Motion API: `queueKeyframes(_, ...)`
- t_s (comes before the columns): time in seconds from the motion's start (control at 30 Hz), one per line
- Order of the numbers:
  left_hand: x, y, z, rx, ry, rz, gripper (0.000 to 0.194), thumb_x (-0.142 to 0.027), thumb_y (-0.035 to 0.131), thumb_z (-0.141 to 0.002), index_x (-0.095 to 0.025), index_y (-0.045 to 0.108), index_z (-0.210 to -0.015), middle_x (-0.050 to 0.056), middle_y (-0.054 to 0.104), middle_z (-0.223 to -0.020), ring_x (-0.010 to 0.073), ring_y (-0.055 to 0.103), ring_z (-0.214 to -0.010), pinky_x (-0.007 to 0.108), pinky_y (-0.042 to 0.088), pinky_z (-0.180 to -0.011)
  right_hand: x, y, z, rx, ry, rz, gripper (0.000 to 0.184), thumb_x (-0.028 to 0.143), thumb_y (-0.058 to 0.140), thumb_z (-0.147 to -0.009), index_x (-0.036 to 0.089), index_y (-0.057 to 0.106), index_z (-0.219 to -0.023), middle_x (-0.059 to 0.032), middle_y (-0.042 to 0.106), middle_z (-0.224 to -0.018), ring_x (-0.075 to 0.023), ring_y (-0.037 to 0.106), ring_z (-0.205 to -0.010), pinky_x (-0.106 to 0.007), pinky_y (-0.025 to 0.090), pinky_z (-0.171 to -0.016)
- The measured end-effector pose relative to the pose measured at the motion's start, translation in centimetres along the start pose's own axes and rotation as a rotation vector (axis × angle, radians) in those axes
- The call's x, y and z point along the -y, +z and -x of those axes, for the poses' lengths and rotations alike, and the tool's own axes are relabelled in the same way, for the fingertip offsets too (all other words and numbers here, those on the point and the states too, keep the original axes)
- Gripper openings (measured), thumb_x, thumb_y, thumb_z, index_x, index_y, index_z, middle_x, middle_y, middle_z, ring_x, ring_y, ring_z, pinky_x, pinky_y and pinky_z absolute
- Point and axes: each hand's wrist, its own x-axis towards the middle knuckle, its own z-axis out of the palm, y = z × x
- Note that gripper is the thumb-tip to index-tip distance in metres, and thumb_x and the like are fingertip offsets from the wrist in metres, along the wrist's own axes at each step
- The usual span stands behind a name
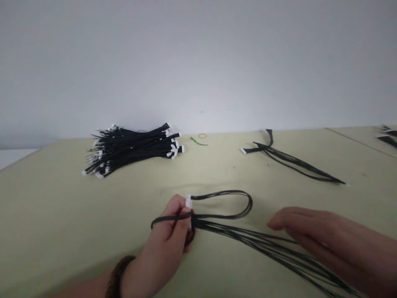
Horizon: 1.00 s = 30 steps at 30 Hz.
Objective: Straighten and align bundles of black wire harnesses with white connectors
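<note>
My left hand [167, 244] is closed on a black wire harness [223, 231], with the thumb pressed over it. A white connector [188, 201] pokes up above the thumb. From the grip, one thin strand bends into a loop to the right and another curls round the left side of the hand. The longer loose wires spread toward the lower right. There my right hand [338, 244] hovers over or beside them with fingers stretched out together. Whether it touches the wires cannot be made out, and their far ends run out of view.
A thick pile of black wire harnesses [136, 147] with white connectors lies at the back left. Another harness [300, 165] lies at the back right. Between them are a green strip [198, 142] and an orange rubber band [202, 135]. A pale wall [198, 62] borders the yellowish table [62, 207].
</note>
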Motion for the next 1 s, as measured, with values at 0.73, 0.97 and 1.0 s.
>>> queueKeyframes(0.73, 0.9, -0.5, 1.1, 0.179, 0.070, -0.166, 0.025, -0.042, 0.036, -0.090, -0.022, 0.038, -0.074, -0.008, 0.032, -0.056, 0.0080, 0.027, -0.047, 0.020, 0.024, -0.042, 8.7, 3.6, -6.5, 0.002, -0.171, -0.153, 0.020, 0.009, 0.048, -0.078, 0.019, 0.059, -0.065, 0.0054, 0.058, -0.062, -0.0082, 0.050, -0.055, -0.024, 0.031, -0.056)
queueKeyframes(0.97, 1.2, -1.1, 1.9, 0.167, 0.032, -0.259, 0.025, -0.044, 0.034, -0.091, -0.023, 0.041, -0.078, -0.007, 0.034, -0.060, 0.0085, 0.029, -0.051, 0.020, 0.027, -0.045, 8.4, 4.6, -6.3, -0.138, -0.301, 0.036, 0.017, 0.009, 0.053, -0.076, 0.019, 0.053, -0.062, 0.0052, 0.052, -0.060, -0.0101, 0.045, -0.052, -0.027, 0.025, -0.051)
queueKeyframes(1.0, 1.3, -1.1, 1.9, 0.167, 0.019, -0.251, 0.025, -0.045, 0.035, -0.090, -0.023, 0.041, -0.078, -0.007, 0.034, -0.060, 0.0083, 0.030, -0.050, 0.020, 0.027, -0.045, 8.5, 4.6, -6.3, -0.133, -0.310, 0.048, 0.016, 0.010, 0.055, -0.075, 0.019, 0.052, -0.061, 0.0054, 0.052, -0.059, -0.0101, 0.044, -0.051, -0.027, 0.024, -0.050)
